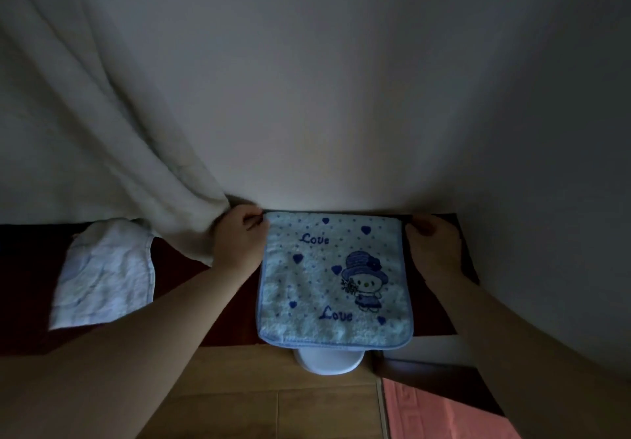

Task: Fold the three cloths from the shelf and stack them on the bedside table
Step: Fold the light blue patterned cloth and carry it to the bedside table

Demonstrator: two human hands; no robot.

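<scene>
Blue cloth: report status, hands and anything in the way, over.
Left hand and right hand pinch the far corners of the blue cloth. Cloth spread flat, unfolded, near edge overhanging. White curtain brushes the left hand.

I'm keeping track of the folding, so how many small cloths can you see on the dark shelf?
2: the blue-trimmed terry cloth printed "Love" lies flat between both hands; the plain white crumpled cloth lies left of it. A third may be hidden.
</scene>
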